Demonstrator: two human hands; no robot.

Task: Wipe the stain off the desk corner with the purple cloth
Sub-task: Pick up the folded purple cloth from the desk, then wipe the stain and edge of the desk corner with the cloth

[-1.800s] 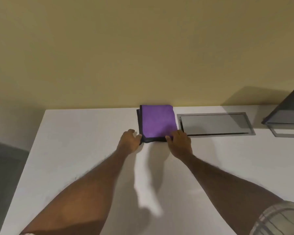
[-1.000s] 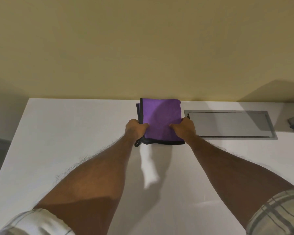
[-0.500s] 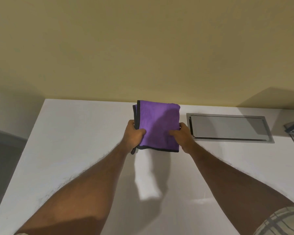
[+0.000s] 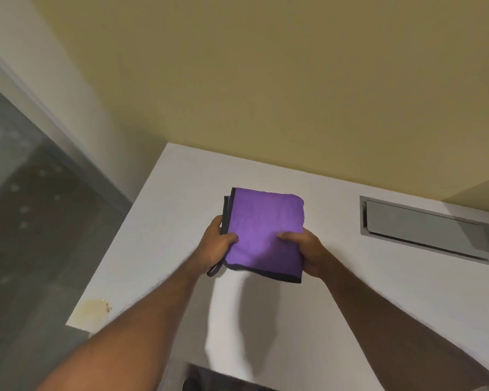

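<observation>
Left grip: the left hand (image 4: 215,247) is closed on the left edge of the purple cloth (image 4: 263,232), thumb on the top face, the other fingers hidden beneath.
Right grip: the right hand (image 4: 308,253) is closed on the cloth's lower right corner, thumb lying flat on the top face, the other fingers hidden under the fabric.
Cloth, form: folded into a thick square of several layers, purple face up, dark binding along the left and near edges; the layered edges show at its upper left corner.
Cloth, loop: a small dark hanging loop (image 4: 214,270) dangles from its lower left corner, just below the left hand.
Cloth, position: held between both hands over the white table (image 4: 158,249), toward the table's far left part; its shadow falls on the surface on the near side. Whether its far edge touches the surface cannot be told.
Stain: a yellowish-brown patch (image 4: 96,307) on the table's near left corner, well left of and nearer than the cloth, with a few darker specks at its right rim.
Panel: a grey metal-framed hatch (image 4: 426,231) set flush into the table, well to the right of the cloth, apart from it.
Wall: a tan wall (image 4: 266,80) rises directly behind the cloth, meeting the table's far edge.
Floor: grey, blurred, left of the cloth beyond the table's left edge (image 4: 26,249).
Forearms: both bare, reaching to the cloth from the near side.
</observation>
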